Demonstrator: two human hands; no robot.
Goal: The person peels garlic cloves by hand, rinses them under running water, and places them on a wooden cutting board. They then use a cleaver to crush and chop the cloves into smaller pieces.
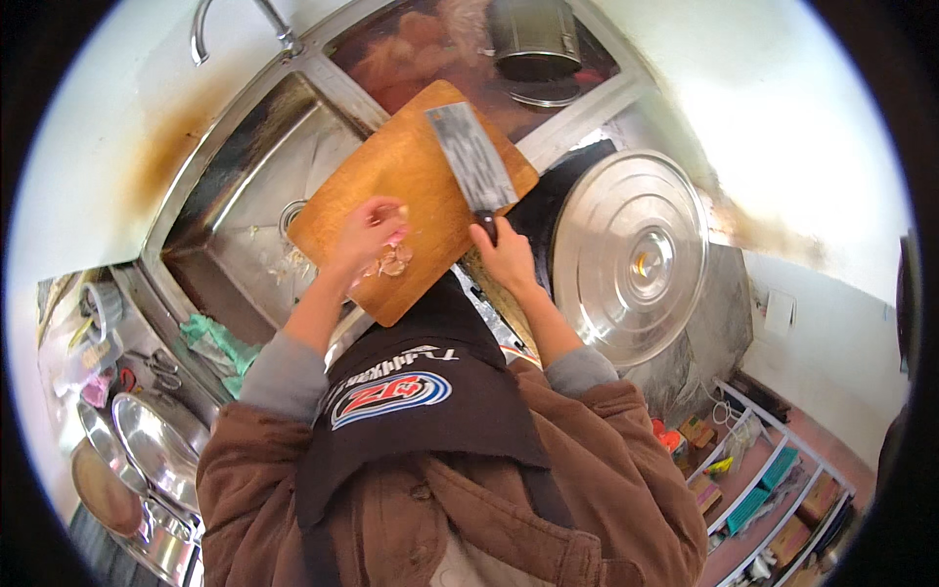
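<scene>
A wooden cutting board (422, 158) lies aslant over the sink's corner. In my right hand (508, 257) is the dark handle of a cleaver (469, 154), whose broad grey blade lies flat over the board's far right part. My left hand (367, 231) is above the board's near left part, fingers curled around a small pale piece, apparently a garlic clove (402, 211); motion blur hides its outline. Just below those fingers, garlic cloves with papery skins (395, 261) are heaped on the wood.
Scraps lie in the left steel sink basin (257, 191), below a curved faucet (242, 22). Behind the board, a second basin (396, 51) holds a metal pot (534, 37) and dark reddish contents. A large round metal lid (623, 249) stands right. Steel bowls (158, 440) sit lower left.
</scene>
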